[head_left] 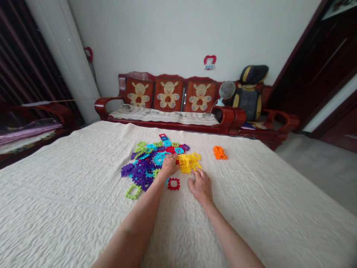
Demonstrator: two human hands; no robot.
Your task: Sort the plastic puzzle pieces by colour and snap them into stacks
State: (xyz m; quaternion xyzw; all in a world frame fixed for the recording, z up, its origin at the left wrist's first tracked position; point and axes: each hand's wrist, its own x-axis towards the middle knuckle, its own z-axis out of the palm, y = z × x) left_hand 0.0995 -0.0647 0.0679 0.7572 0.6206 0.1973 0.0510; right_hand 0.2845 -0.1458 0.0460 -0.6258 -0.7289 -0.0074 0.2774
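A heap of plastic interlocking tiles (142, 169) in purple, blue, green and red lies on the cream quilted cover (83, 178). My left hand (170, 165) reaches over the heap's right side, its fingertips beside a cluster of yellow tiles (188, 162); what its fingers touch is partly hidden. Just in front of the yellow cluster is my right hand (201, 185), fingers apart and low over the cover, nothing held. A red square tile (173, 184) lies flat between my forearms. At the heap's near left rests a green square tile (133, 191).
Orange tiles (219, 153) form a small pile off to the right. Beyond the far edge stands a wooden sofa (228, 117) with bear cushions (169, 95). A small fan (227, 91) and a massage seat pad (247, 100) are at the back right.
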